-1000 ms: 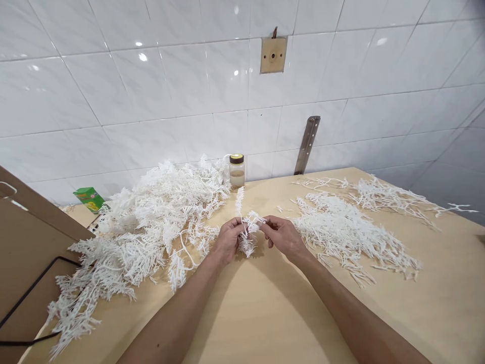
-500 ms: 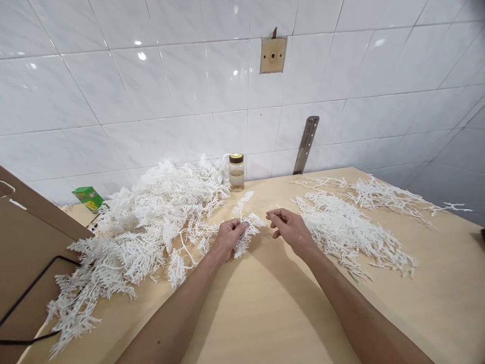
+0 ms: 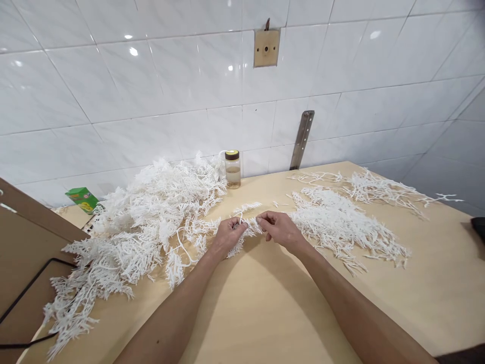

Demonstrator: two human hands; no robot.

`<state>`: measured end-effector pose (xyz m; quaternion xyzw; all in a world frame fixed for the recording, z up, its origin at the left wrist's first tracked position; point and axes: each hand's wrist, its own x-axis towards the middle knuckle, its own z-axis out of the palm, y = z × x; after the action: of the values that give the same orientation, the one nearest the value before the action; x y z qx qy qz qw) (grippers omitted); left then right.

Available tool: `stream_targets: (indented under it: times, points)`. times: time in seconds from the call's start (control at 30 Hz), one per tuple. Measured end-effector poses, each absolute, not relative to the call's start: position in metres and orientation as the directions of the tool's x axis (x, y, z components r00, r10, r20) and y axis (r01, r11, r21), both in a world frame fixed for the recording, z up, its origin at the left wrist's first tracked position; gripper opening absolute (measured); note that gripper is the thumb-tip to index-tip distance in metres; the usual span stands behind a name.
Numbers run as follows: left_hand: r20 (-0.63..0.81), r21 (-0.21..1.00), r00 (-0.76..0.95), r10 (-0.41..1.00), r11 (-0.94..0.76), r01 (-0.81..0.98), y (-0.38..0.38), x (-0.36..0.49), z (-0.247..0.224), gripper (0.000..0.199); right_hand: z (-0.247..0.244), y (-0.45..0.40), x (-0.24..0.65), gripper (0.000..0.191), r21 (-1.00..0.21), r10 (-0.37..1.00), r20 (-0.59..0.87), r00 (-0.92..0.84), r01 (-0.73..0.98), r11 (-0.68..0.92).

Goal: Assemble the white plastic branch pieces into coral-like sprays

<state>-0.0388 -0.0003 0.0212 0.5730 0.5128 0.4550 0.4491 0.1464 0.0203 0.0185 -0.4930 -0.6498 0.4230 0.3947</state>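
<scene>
Near the middle of the table, my left hand (image 3: pixel 228 235) is closed on a white artificial branch (image 3: pixel 248 207) with fine needle-like sprigs. Thumb and fingers of my right hand (image 3: pixel 278 228) pinch the right end of that same branch. To the left lies a large heap of white branches (image 3: pixel 151 217), reaching close to my left hand. Beyond my right hand spreads a flatter pile of loose white sprigs (image 3: pixel 341 222). Several bare white stems (image 3: pixel 379 189) lie behind that pile. My fingers hide part of the held branch.
A jar (image 3: pixel 232 172) with a dark and yellow lid, partly filled, stands near the tiled wall. At the left are a green box (image 3: pixel 83 200) and a brown cardboard panel (image 3: pixel 34 242). A perforated metal strip (image 3: pixel 302 139) leans on the wall behind the table (image 3: pixel 265 313).
My right hand has moved left to the branch and now pinches it. The branch's upper sprig has tipped over to the right. The whole view has shifted slightly.
</scene>
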Motion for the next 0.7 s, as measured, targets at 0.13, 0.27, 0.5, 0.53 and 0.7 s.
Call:
stream_targets:
  times: [0.13, 0.27, 0.5, 0.53, 0.7]
  points:
    - [0.053, 0.981, 0.055, 0.997, -0.062, 0.182, 0.0005, -0.0392, 0.0192, 0.024, 0.0223, 0.0178, 0.1454, 0.035, -0.922, 0.972, 0.077, -0.221, 0.354, 0.153]
    - [0.090, 0.971, 0.067, 0.994, -0.102, 0.216, 0.0016, -0.0397, 0.0167, 0.019, 0.0208, 0.0191, 0.1450, 0.033, -0.908, 0.975, 0.076, -0.208, 0.390, 0.154]
    - [0.088, 0.972, 0.093, 0.992, -0.106, 0.210, 0.0014, -0.0399, 0.0171, 0.013, 0.0205, 0.0191, 0.1433, 0.022, -0.873, 0.974, 0.134, -0.182, 0.443, 0.203]
    - [0.078, 0.975, 0.099, 0.992, -0.096, 0.200, 0.0010, -0.0399, 0.0178, 0.014, 0.0210, 0.0186, 0.1431, 0.022, -0.866, 0.972, 0.144, -0.185, 0.451, 0.214]
    - [0.048, 0.981, 0.130, 0.990, -0.071, 0.183, 0.0019, -0.0417, 0.0170, 0.017, 0.0237, 0.0172, 0.1440, 0.023, -0.835, 0.960, 0.189, -0.207, 0.481, 0.268]
